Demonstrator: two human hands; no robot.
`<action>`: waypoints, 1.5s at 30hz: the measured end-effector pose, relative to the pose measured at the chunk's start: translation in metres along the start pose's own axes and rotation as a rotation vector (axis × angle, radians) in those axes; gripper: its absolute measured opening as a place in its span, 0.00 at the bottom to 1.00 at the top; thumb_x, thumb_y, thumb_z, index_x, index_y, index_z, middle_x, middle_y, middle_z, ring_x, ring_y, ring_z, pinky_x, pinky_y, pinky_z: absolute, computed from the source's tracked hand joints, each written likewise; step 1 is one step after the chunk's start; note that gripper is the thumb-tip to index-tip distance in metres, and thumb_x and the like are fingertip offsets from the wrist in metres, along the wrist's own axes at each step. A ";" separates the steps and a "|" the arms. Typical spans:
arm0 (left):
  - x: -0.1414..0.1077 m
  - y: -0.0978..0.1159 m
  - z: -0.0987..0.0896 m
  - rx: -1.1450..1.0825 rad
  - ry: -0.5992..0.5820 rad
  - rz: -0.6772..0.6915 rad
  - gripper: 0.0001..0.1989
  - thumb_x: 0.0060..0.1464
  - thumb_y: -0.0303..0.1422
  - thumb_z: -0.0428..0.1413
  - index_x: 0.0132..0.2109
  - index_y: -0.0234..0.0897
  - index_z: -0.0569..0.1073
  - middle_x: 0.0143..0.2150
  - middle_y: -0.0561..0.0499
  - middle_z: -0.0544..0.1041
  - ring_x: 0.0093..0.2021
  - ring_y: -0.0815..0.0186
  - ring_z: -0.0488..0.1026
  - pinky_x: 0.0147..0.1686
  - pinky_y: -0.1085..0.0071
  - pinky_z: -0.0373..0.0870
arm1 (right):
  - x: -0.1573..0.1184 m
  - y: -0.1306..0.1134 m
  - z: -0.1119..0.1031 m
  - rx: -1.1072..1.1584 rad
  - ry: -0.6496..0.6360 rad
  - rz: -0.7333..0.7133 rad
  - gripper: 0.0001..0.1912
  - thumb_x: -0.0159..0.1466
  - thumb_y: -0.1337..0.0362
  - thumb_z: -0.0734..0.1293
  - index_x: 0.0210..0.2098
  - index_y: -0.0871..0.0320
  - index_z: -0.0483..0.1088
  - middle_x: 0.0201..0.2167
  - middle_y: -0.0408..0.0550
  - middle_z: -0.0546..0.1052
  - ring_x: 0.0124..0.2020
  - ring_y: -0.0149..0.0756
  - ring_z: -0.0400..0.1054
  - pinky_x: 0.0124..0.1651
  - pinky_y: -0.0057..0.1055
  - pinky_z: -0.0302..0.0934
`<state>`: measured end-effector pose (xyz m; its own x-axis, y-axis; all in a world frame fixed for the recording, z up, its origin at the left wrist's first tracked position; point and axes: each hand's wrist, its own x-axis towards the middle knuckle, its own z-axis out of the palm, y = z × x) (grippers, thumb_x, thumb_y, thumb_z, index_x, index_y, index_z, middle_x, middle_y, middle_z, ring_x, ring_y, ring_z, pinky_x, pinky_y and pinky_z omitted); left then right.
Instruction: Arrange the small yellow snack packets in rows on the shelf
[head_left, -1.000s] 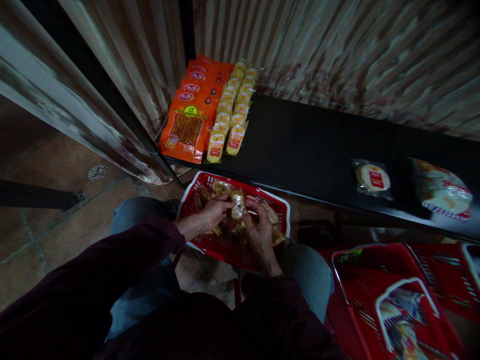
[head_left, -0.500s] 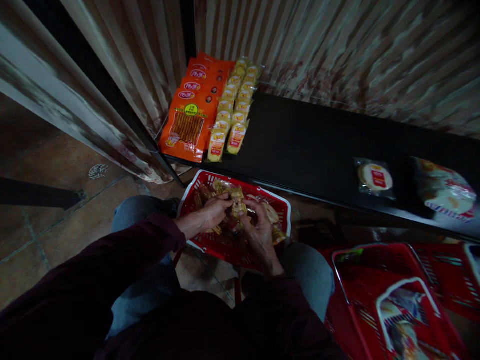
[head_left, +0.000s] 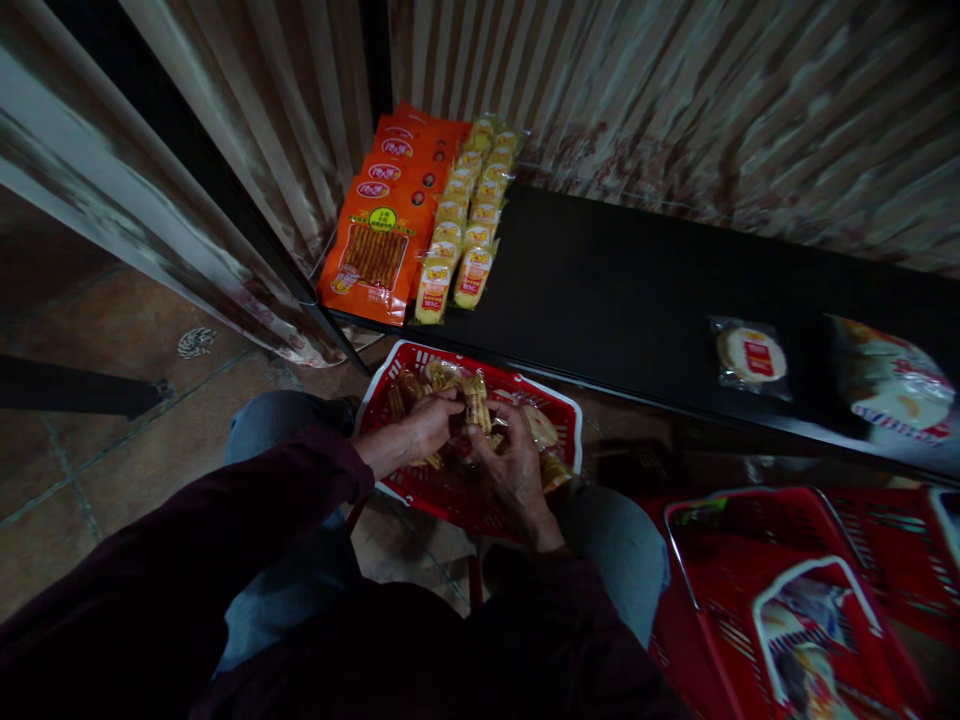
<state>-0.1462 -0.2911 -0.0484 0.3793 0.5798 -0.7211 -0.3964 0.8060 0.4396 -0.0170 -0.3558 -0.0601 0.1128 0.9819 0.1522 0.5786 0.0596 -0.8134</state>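
Between my fingertips is a small clear-wrapped snack pack (head_left: pixel 476 398), yellowish-brown with ridged edges, held above a red basket (head_left: pixel 574 425) with a white rim. My left hand (head_left: pixel 429 424) pinches the pack from its left side. On the other side my right hand (head_left: pixel 516 462) has its thumb and fingers closed on it. Beneath my hands the basket holds more wrapped snacks, among them similar yellow packs (head_left: pixel 444 374) and a round pale one (head_left: pixel 541 426). My hands and the dim light hide part of the contents.
A black shelf (head_left: pixel 600 270) runs behind the basket. At its left end lie overlapping orange snack bags (head_left: pixel 379 225) and two rows of yellow packs (head_left: pixel 474 225). Farther right are a round wrapped pack (head_left: pixel 752 355) and a larger bag (head_left: pixel 892 375). Red baskets (head_left: pixel 750 530) stand at lower right.
The pack between my fingers has turned slightly, and my right thumb has shifted a little to the left on it. The shelf and the baskets look the same.
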 end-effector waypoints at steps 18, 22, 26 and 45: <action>0.002 -0.008 -0.006 0.333 0.003 0.128 0.09 0.43 0.29 0.60 0.35 0.38 0.70 0.31 0.54 0.74 0.31 0.69 0.70 0.33 0.73 0.64 | 0.000 0.003 -0.002 -0.054 0.064 0.145 0.17 0.61 0.52 0.64 0.42 0.57 0.69 0.36 0.53 0.76 0.35 0.42 0.71 0.37 0.39 0.67; 0.004 -0.013 -0.012 0.422 -0.011 0.192 0.15 0.45 0.36 0.62 0.40 0.40 0.71 0.36 0.52 0.75 0.34 0.67 0.71 0.34 0.72 0.64 | -0.002 0.006 -0.002 -0.027 0.008 0.119 0.20 0.62 0.51 0.63 0.46 0.59 0.70 0.42 0.56 0.77 0.40 0.44 0.72 0.43 0.43 0.68; 0.003 -0.013 -0.014 0.549 0.030 0.275 0.14 0.46 0.41 0.62 0.35 0.39 0.69 0.31 0.54 0.71 0.31 0.68 0.67 0.33 0.72 0.62 | -0.002 0.007 0.002 -0.028 -0.057 0.085 0.25 0.60 0.49 0.66 0.49 0.60 0.70 0.45 0.58 0.77 0.45 0.48 0.71 0.47 0.45 0.66; -0.027 -0.004 0.001 1.064 -0.010 0.832 0.14 0.58 0.31 0.50 0.51 0.38 0.65 0.51 0.43 0.72 0.49 0.60 0.70 0.53 0.65 0.62 | 0.002 -0.005 -0.004 0.227 0.135 0.169 0.23 0.61 0.52 0.65 0.51 0.57 0.71 0.43 0.53 0.79 0.43 0.43 0.73 0.46 0.41 0.69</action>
<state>-0.1536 -0.3100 -0.0303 0.3534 0.9347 -0.0384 0.3241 -0.0838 0.9423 -0.0169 -0.3551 -0.0535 0.3074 0.9493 0.0651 0.3494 -0.0490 -0.9357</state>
